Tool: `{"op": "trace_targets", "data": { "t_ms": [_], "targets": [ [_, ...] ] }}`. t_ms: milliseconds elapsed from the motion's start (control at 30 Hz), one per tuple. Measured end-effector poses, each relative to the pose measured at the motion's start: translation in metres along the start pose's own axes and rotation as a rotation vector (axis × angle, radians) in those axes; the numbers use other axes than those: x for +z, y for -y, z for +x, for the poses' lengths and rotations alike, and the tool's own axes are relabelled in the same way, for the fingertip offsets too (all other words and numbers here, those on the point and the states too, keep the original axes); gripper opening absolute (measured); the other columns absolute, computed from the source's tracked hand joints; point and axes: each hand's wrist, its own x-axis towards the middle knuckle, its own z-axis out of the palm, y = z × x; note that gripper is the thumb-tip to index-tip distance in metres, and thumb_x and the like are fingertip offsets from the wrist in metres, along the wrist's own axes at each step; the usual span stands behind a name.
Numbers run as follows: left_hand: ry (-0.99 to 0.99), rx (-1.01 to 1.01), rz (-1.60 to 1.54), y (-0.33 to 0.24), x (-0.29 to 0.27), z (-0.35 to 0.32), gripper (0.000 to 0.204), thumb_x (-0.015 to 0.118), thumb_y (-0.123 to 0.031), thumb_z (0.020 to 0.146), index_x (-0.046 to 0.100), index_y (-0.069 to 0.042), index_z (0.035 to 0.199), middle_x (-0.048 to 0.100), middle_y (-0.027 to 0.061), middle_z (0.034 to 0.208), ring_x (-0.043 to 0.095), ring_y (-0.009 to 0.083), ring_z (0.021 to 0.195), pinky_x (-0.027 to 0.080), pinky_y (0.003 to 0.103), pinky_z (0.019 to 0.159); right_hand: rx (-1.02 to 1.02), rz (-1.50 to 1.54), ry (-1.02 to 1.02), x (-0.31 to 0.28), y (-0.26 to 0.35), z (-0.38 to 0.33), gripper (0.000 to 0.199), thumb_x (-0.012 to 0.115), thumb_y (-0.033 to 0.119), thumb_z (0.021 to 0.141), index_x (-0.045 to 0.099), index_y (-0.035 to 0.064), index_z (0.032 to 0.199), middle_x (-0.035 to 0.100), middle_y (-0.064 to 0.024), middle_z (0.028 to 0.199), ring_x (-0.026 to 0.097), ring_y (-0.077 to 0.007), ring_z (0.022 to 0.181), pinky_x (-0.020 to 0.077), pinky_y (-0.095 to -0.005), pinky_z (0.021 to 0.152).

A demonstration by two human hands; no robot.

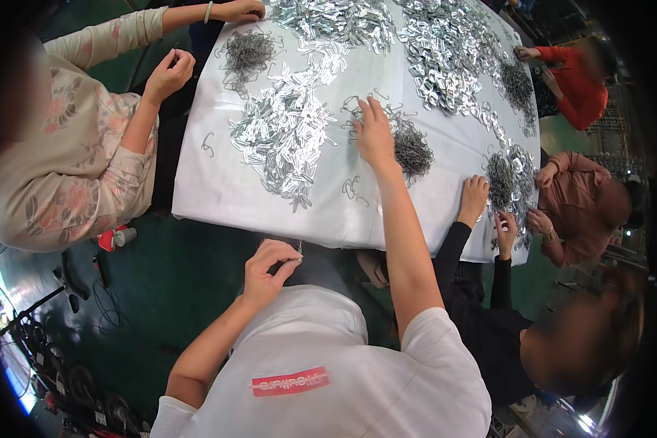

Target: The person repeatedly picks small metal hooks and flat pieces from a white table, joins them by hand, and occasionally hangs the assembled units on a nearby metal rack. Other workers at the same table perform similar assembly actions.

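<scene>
My left hand (269,274) is held low, just off the near edge of the white-covered table (215,193). Its thumb and fingers are pinched on a small shiny metal piece (300,248); the exact kind is too small to tell. My right hand (374,135) reaches out over the table with its fingers stretched, the tips among loose bent wire hooks. Beside it on the right lies a dark heap of wire hooks (413,152). To its left spreads a large pile of flat, shiny metal pieces (277,139). A few stray hooks (353,190) lie nearer to me.
More shiny metal pieces (445,66) cover the far table. Another hook heap (248,55) lies far left, before a person in a floral top (73,153). Close on my right, a person in black sleeves (452,248) works; others sit along the right edge.
</scene>
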Motion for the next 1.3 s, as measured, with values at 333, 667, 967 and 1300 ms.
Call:
{"op": "trace_targets", "data": {
  "t_ms": [333, 667, 967, 1300],
  "targets": [
    [-0.011, -0.005, -0.03, -0.001, 0.003, -0.005, 0.018, 0.072, 0.005, 0.074, 0.068, -0.004, 0.088, 0.066, 0.0062, 0.087, 0.06, 0.0204, 0.082, 0.049, 0.03, 0.073, -0.211, -0.158, 0.099, 0.007, -0.009, -0.072, 0.056, 0.05, 0.03, 0.095, 0.035, 0.0121, 0.146, 0.03, -0.0063, 0.154, 0.022, -0.0266, 0.144, 0.0155, -0.0515, 0.116],
    [0.017, 0.036, -0.035, -0.001, 0.004, -0.011, 0.018, 0.072, 0.005, 0.075, 0.068, -0.004, 0.089, 0.065, 0.0054, 0.086, 0.059, 0.0191, 0.082, 0.049, 0.028, 0.07, 0.025, 0.055, -0.166, 0.008, 0.025, -0.136, 0.027, 0.059, 0.016, 0.089, 0.061, 0.0072, 0.114, 0.062, -0.0097, 0.114, 0.054, -0.0303, 0.112, 0.0351, -0.0455, 0.097],
    [0.011, 0.029, -0.03, 0.0, 0.007, -0.023, 0.016, 0.071, 0.005, 0.076, 0.068, -0.004, 0.089, 0.064, 0.0054, 0.087, 0.059, 0.0177, 0.081, 0.049, 0.027, 0.065, 0.389, -0.185, 0.008, 0.015, 0.031, -0.054, 0.018, 0.066, 0.025, 0.083, 0.069, 0.0077, 0.083, 0.068, -0.0097, 0.083, 0.064, -0.0273, 0.08, 0.0452, -0.0423, 0.077],
    [-0.016, 0.016, -0.003, 0.009, -0.005, -0.024, 0.015, 0.068, 0.005, 0.078, 0.067, -0.003, 0.09, 0.065, 0.0057, 0.089, 0.058, 0.016, 0.077, 0.047, 0.025, 0.065, 0.53, 0.922, 0.078, -0.031, 0.07, -0.151, 0.015, 0.065, 0.01, 0.088, 0.062, -0.0036, 0.094, 0.068, -0.0104, 0.086, 0.067, -0.015, 0.07, 0.0526, -0.0251, 0.058]
  ]
}}
